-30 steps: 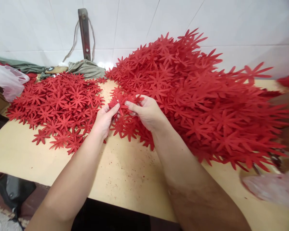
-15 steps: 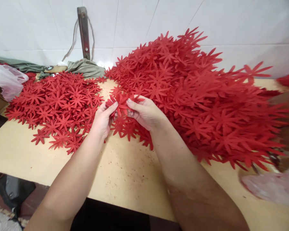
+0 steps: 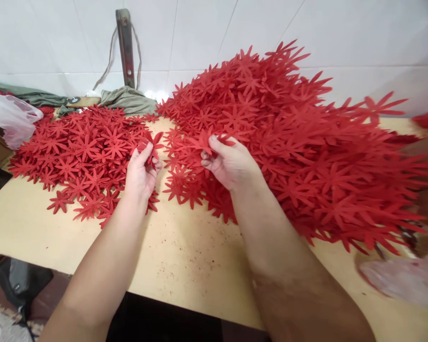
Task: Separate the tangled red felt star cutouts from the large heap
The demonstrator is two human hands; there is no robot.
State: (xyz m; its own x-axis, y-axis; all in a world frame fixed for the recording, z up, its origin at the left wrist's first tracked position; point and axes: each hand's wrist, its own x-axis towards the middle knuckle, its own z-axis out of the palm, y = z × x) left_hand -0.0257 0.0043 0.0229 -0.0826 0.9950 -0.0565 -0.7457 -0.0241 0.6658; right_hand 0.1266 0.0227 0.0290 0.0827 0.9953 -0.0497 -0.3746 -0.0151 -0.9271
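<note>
One red, flower-shaped, fabric-like cutout (image 3: 157, 141) sits pinched in the left hand (image 3: 141, 175), apart from the right.
I see its petals splay from thumb and fingers beside the smaller red pile (image 3: 82, 149), which the left hand is nearer; the right hand (image 3: 231, 164) pinches red petalled material (image 3: 199, 141), petals pointing left, against the larger red heap (image 3: 292, 142).

One view looked forward and down from the person's head, across the table (image 3: 185, 285) to the wall (image 3: 207, 33). The left hand (image 3: 141, 170) and right hand (image 3: 231, 164) showed close.
</note>
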